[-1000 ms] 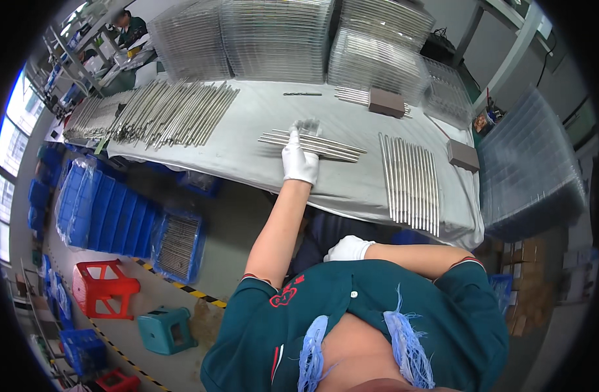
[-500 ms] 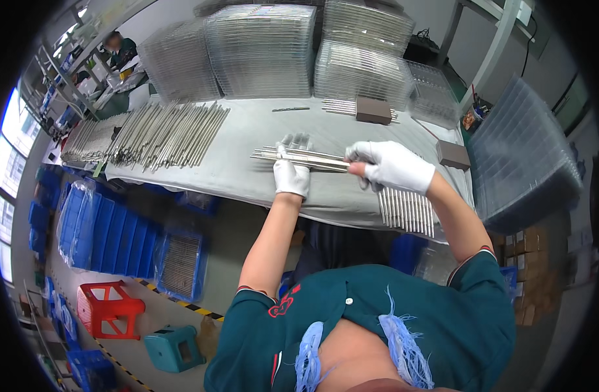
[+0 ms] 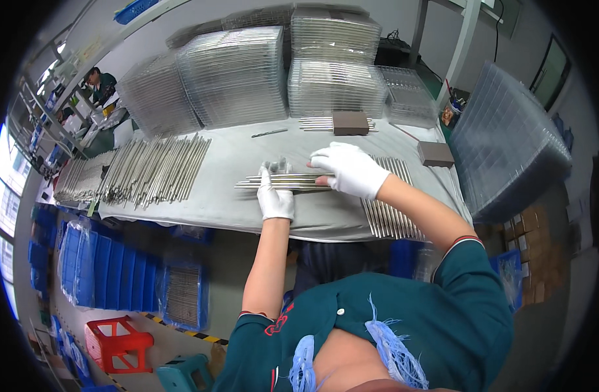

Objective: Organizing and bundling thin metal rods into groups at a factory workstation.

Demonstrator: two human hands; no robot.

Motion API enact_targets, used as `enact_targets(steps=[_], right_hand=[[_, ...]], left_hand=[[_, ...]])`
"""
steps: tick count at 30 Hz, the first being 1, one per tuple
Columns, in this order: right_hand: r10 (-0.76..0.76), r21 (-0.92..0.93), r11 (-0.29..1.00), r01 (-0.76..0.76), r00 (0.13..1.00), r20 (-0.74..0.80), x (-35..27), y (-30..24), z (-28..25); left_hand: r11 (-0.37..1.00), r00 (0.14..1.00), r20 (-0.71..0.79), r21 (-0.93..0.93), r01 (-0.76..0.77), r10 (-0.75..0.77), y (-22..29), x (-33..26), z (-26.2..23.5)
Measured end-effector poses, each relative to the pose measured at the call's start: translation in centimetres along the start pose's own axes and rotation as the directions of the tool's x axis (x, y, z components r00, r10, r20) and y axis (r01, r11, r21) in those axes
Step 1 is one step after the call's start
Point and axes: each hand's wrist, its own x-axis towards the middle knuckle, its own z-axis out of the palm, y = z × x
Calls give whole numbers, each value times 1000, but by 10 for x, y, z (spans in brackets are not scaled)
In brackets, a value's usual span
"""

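A small bundle of slim metal rods (image 3: 304,184) lies crosswise over the table, held above its cloth. My left hand (image 3: 275,199), in a white glove, is closed around the bundle near its left end, with the thumb in front. My right hand (image 3: 353,171), in a white glove with a bare thumb tip, closes on the same rods toward their right end and covers part of them. Beneath my right hand and forearm, a row of rods (image 3: 392,220) lies side by side near the table's front edge. A wide pile of rods (image 3: 159,171) spreads over the left.
Stacks of clear plastic trays (image 3: 237,78) line the back of the table (image 3: 231,166). A brown block (image 3: 350,123) sits on more rods, another brown block (image 3: 435,155) at right. A thin dark rod (image 3: 269,132) lies alone. Tilted clear trays (image 3: 508,147) stand right; a person (image 3: 102,87) sits far left.
The whole view has shifted, so the table appears lower and farther left. My right hand has slid along the bundle toward my left hand and turned with its back up. My left hand keeps its hold.
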Motion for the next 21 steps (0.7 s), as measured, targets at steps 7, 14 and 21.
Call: enact_targets(steps=[7, 14, 21], right_hand=[[16, -539, 736, -409, 807, -590, -100, -11, -175], [450, -78, 463, -883, 311, -837, -225, 42, -262], [581, 61, 568, -820, 349, -735, -246, 42, -269]], left_hand=[[996, 989, 125, -31, 86, -81, 6, 0, -8], [994, 987, 127, -20, 103, -100, 5, 2, -6], [995, 989, 114, 0, 98, -97, 7, -2, -7]])
